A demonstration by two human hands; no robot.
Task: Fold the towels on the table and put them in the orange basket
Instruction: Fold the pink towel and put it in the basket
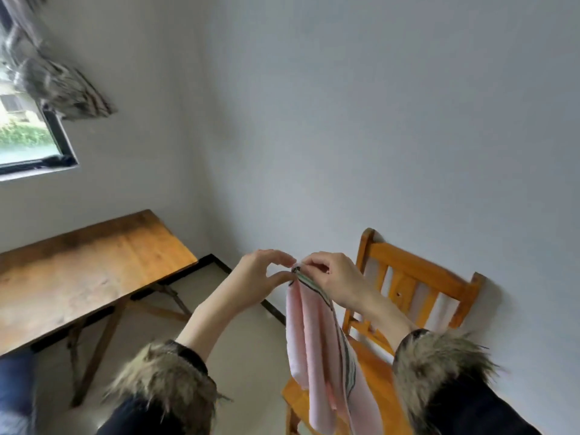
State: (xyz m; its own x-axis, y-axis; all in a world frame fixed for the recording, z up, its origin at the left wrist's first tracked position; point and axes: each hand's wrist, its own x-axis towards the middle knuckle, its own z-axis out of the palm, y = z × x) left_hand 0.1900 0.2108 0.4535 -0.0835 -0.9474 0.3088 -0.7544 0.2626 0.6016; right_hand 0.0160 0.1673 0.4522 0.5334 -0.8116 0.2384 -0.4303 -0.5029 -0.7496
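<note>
White wall behind | both hands pinching towel [317,346] top corner, left hand [260,277], right hand [335,281] | towel hanging before chair [417,296]

Pale pink cloth towel [317,350] — green, dark and white stripes along one edge; honey-orange slatted wooden chair [417,277]; mottled brown wooden tabletop [78,268]; white wall [376,120].

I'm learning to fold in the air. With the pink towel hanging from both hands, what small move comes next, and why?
Probably slide the left hand away along the top edge. Both hands pinch the pink towel at one bunched corner beside the right hand, so it hangs narrow and unspread.
</note>
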